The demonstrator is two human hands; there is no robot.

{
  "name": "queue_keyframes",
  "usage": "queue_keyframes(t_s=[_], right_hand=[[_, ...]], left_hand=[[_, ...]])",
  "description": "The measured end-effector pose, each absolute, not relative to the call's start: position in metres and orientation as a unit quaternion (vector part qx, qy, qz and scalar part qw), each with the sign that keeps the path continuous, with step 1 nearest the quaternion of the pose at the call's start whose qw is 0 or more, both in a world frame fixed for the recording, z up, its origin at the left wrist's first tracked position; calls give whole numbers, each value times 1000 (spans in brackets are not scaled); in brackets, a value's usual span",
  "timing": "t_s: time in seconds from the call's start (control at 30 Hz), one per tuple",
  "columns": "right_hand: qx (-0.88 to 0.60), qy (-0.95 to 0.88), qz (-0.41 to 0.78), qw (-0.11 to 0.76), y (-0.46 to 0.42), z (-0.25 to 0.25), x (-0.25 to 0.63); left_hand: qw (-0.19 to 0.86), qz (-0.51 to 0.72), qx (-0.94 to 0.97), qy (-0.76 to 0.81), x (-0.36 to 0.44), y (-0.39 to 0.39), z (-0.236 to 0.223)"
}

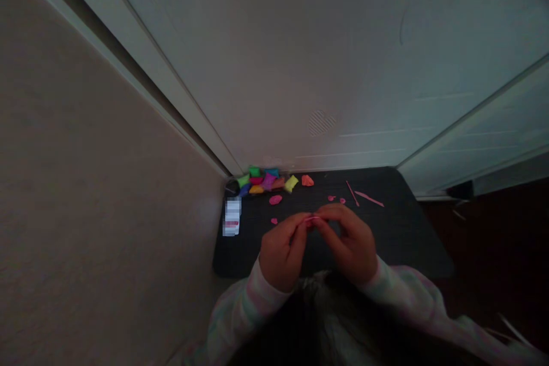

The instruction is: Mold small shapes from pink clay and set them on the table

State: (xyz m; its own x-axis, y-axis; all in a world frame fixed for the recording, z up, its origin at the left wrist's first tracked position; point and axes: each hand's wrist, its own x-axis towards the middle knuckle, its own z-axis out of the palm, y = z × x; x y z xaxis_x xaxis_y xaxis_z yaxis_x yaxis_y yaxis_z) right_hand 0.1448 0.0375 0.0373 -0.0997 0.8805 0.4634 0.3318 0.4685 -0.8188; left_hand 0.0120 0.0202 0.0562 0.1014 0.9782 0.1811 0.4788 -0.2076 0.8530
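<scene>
My left hand (283, 251) and my right hand (351, 246) meet above a small dark table (398, 234), fingertips pinched together on a thin piece of pink clay (311, 219). Both hands are closed around it. On the table beyond them lie a flat pink clay disc (275, 199), small pink bits (337, 199), another bit (274, 221) and an orange-red lump (307, 180). Two thin pink sticks (364, 197) lie at the far right of the table.
Several bright clay packets (263, 181) in green, blue, yellow and purple are piled at the table's far left corner. A small box (232, 216) sits by the left edge. White cabinet doors (326, 57) rise behind; a beige wall (86, 183) stands left.
</scene>
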Motion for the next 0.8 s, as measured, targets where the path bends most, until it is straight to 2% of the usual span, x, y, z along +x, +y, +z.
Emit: queue_keyframes(t_s=[0.33,0.57,0.7,0.8], right_hand=[[-465,-683,273,492,37,38,144],[-465,-685,272,491,36,39,144],[-478,-661,306,491,36,37,144],[-485,-598,366,523,36,36,144]], left_hand=[[329,363,647,584,13,22,55],[334,383,658,556,10,19,55],[285,423,664,547,6,20,53],[245,443,690,517,4,21,51]])
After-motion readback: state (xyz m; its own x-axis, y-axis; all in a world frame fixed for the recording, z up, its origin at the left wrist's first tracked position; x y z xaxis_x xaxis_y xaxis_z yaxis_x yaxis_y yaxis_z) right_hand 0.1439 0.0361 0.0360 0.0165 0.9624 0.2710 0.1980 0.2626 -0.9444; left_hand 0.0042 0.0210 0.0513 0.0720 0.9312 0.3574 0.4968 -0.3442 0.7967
